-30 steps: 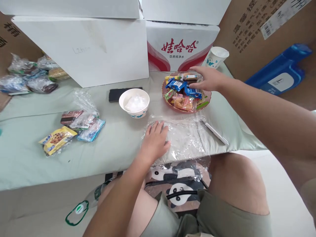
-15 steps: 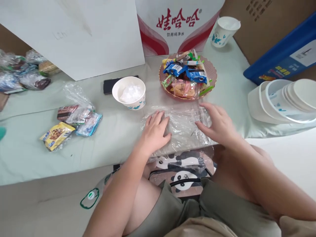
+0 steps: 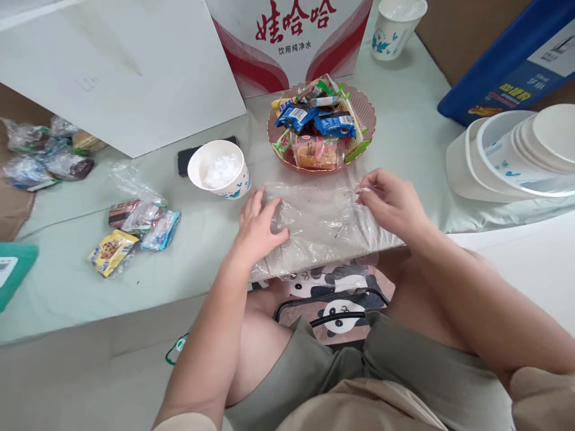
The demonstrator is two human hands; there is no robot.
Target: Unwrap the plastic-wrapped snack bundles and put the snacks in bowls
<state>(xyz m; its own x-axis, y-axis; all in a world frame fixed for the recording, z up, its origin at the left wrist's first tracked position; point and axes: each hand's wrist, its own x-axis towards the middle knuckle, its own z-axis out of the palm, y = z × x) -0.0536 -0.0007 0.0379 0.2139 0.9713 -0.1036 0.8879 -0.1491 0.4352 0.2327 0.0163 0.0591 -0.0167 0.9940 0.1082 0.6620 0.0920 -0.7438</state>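
Probably to hold it flat, the left hand (image 3: 257, 234) lies spread open on the left side of the film (image 3: 309, 218), across the tabletop's (image 3: 193, 263) near edge; the right hand (image 3: 390, 200) seems to pinch its far right corner, perhaps for tension.

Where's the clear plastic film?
In the head view, the clear plastic film lies near centre at the front edge of the table, between the left hand and right hand, in front of the pink bowl.

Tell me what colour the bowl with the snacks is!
The bowl is pinkish with a thin gold rim, best seen in the head view.
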